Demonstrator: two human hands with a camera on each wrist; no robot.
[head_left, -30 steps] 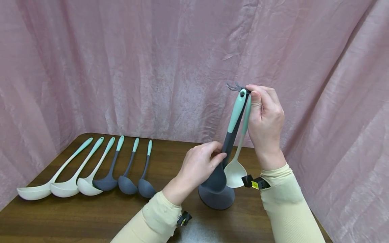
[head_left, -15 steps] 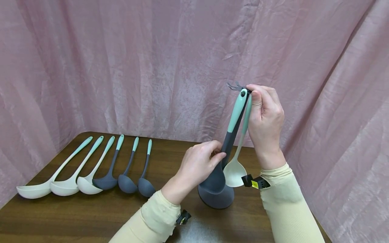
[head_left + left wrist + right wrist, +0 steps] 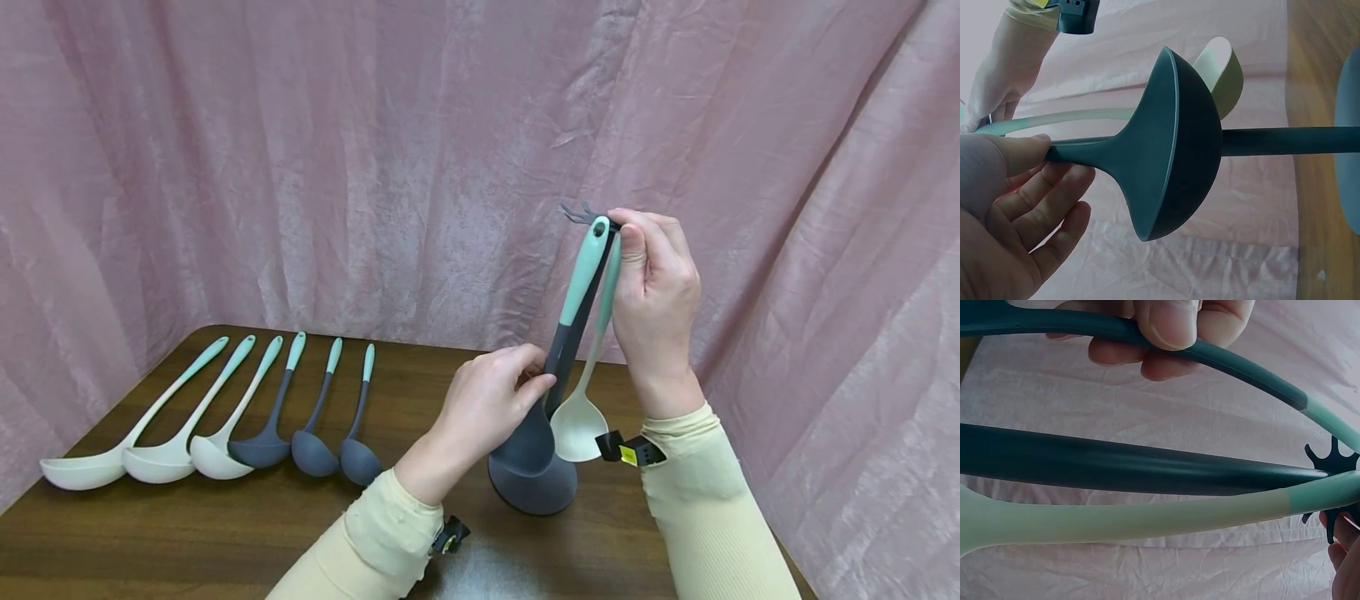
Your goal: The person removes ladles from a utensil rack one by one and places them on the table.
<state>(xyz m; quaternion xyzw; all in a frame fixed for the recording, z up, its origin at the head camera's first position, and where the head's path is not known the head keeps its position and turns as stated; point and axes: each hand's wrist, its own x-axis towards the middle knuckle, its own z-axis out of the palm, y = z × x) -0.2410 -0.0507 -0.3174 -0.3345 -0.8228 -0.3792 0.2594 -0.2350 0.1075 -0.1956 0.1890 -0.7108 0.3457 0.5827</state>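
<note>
My left hand [image 3: 491, 392] pinches the neck of a dark grey ladle [image 3: 528, 442] with a mint handle. Its handle's hole is at a hook of the dark utensil stand [image 3: 536, 493]; I cannot tell how far it is seated. Up at the stand's hooked top [image 3: 1335, 456], my right hand [image 3: 660, 279] grips with thumb and fingers. A white ladle [image 3: 579, 429] hangs from the stand beside the right hand, bowl down. In the left wrist view the dark ladle's bowl [image 3: 1172, 156] stands in front of the stand's pole [image 3: 1291, 140].
Several ladles lie in a row on the wooden table [image 3: 300, 533] at the left, white ones [image 3: 161, 462] outermost and dark grey ones [image 3: 315, 454] nearer the middle. Pink curtains [image 3: 450, 167] surround the table at the back and sides.
The dark ladle has shifted very slightly up and to the left with my left hand. My right hand stays at the top of the stand.
</note>
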